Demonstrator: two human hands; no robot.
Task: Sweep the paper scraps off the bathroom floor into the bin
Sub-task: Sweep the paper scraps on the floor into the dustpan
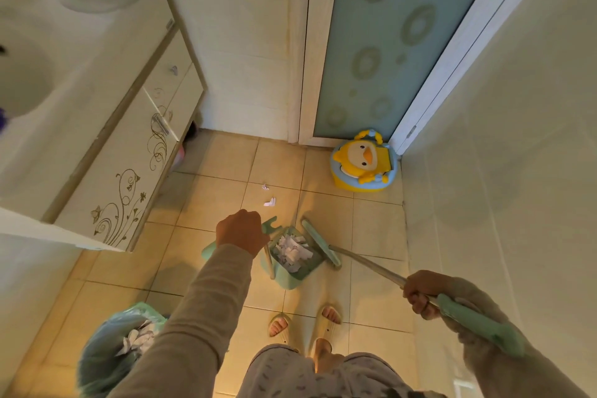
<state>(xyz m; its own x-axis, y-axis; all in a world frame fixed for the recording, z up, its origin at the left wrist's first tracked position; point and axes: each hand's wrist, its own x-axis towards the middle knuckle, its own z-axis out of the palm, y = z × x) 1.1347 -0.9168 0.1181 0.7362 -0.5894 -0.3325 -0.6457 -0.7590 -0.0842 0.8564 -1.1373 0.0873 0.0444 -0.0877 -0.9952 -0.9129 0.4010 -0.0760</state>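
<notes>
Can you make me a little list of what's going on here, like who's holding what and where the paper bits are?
left hand: gripping the dustpan handle
right hand: gripping the broom handle
dustpan: on the floor, full of paper scraps
broom head: beside the dustpan's right edge
loose scraps: two small bits on the tiles beyond the dustpan
bin: lower left, green bag, some scraps inside
duck potty: corner by the door

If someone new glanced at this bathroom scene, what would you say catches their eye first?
Probably the bright yellow duck potty in the far corner by the blue door. Next, at the centre of the floor, the green dustpan heaped with white paper scraps, its handle in the left hand, while the right hand holds the broom beside it. Two loose scraps lie on the tiles beyond.
</notes>
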